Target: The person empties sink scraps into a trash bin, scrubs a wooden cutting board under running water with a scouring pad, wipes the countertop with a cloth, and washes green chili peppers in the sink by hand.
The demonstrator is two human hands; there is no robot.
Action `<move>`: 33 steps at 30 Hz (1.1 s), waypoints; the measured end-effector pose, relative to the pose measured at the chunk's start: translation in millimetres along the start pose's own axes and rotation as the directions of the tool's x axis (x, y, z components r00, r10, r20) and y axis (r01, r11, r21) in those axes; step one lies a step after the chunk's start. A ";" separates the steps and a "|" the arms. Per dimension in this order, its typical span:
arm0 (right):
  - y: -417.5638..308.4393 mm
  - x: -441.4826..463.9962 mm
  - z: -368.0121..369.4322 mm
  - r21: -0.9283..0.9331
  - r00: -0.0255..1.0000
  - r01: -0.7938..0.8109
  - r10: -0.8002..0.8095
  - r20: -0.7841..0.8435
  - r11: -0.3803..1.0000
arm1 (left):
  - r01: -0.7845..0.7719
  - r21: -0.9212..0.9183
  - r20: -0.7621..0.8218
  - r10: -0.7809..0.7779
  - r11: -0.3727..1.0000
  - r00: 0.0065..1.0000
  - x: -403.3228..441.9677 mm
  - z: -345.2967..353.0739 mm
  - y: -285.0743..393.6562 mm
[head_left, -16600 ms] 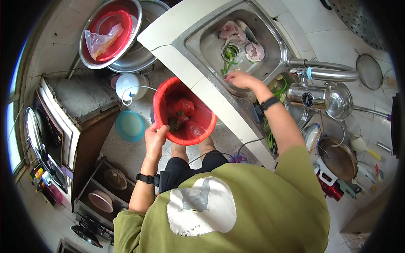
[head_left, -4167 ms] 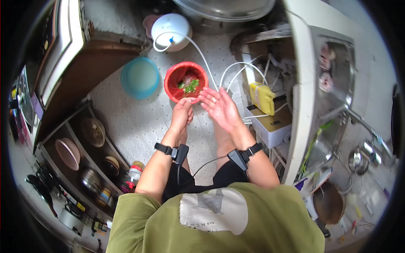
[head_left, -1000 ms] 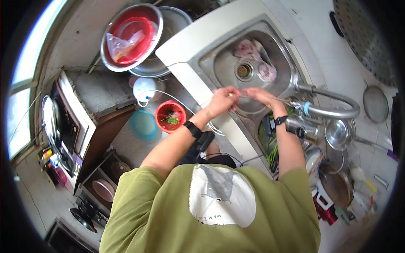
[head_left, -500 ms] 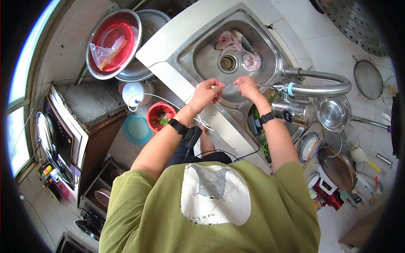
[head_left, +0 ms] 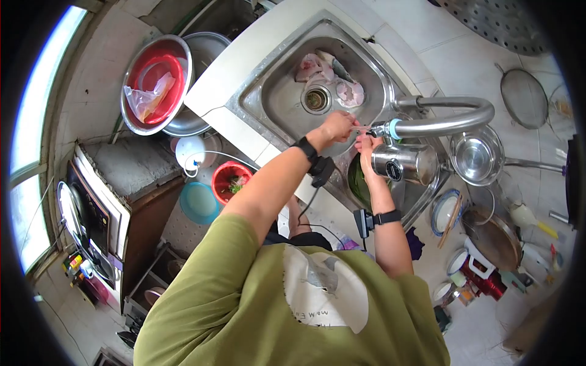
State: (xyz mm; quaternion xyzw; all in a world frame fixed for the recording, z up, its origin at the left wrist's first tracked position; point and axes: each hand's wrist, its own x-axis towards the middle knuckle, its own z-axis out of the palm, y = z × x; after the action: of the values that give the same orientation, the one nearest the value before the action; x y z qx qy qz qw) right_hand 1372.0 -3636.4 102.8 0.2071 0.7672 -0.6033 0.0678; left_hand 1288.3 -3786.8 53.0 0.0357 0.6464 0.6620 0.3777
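My left hand (head_left: pixel 337 127) is closed, fingers bent together, over the front edge of the steel sink basin (head_left: pixel 274 100), by the thin water stream from the tap (head_left: pixel 447 123). Just below the spout, my right hand (head_left: pixel 366 147) has its fingers curled close to the left fingertips. Anything held in either hand is too small to make out. Several pieces of raw fish (head_left: pixel 350 93) lie in the basin around the drain (head_left: pixel 316 99). A steel cylinder with a dark oval label (head_left: pixel 406 163) partly covers the right hand's side.
Green vegetables (head_left: pixel 359 183) sit in the smaller basin. To the left are a red bucket (head_left: pixel 221 177), a blue-rimmed basin (head_left: pixel 199 203) and a metal bowl (head_left: pixel 126 91) holding a red one. A saucepan (head_left: pixel 476 155) and a bowl with chopsticks (head_left: pixel 445 210) stand right.
Both hands have shifted right and toward the tap spout, and are now closer together. The right hand has drawn back nearer the body. The camera view has turned slightly.
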 end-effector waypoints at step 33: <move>-36.1 14.2 69.7 0.564 0.898 -0.431 0.272 0.346 0.704 | 0.043 -0.683 -0.160 -0.207 0.729 0.965 -77.0 -5.9 22.1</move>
State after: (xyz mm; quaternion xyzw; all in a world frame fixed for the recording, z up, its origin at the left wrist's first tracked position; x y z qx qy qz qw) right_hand 1334.6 -3706.2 111.9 0.2876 0.4535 -0.8195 0.2002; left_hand 1329.9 -3831.1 105.5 -0.2223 0.4022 0.8233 0.3331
